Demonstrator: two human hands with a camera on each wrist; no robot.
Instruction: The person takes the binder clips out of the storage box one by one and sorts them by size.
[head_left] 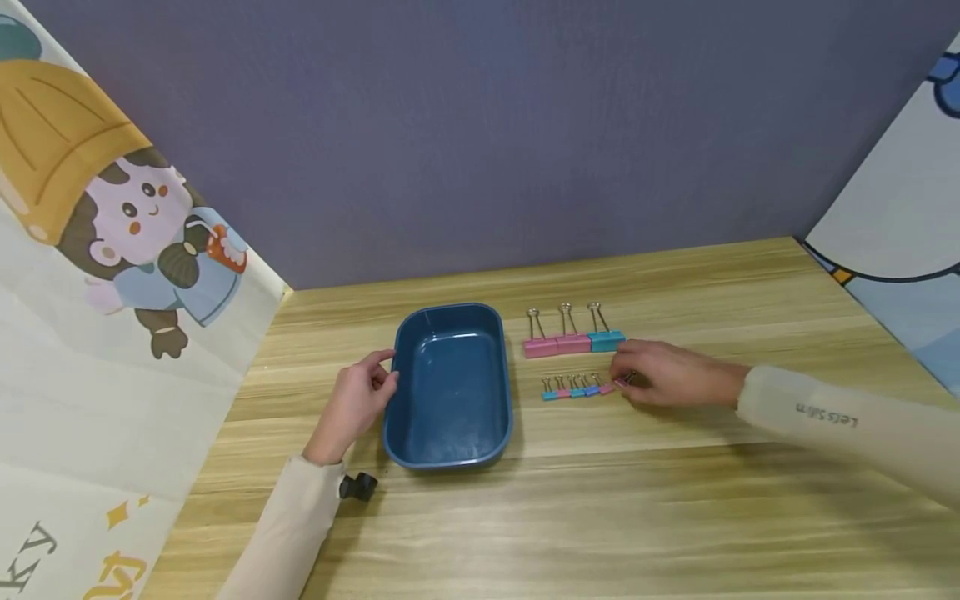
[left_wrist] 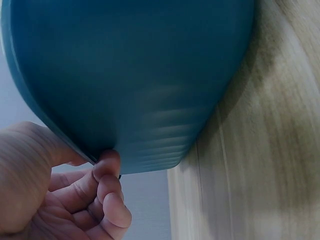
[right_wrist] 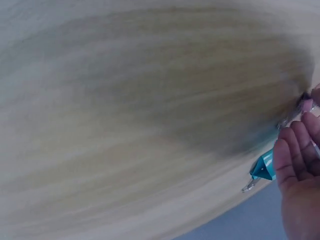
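My left hand point(head_left: 358, 397) pinches the left rim of a deep blue plastic bin point(head_left: 450, 408); the left wrist view shows the fingertips at the bin's edge. Right of the bin, small binder clips in teal, pink and blue point(head_left: 576, 392) stand in a row, handles pointing away. My right hand point(head_left: 663, 375) is at that row's right end, its thumb and fingers pinching a small pink binder clip point(right_wrist: 307, 105), partly hidden. Behind them stands a row of large binder clips, two pink point(head_left: 557, 346) and one teal point(head_left: 607, 340), which sits just beyond my right fingers.
The wooden table point(head_left: 585, 517) meets a grey-purple wall point(head_left: 480, 142) behind the bin and clips. Printed cartoon panels stand at the left point(head_left: 90, 350) and right. A small black device point(head_left: 358, 486) is at the left sleeve's cuff.
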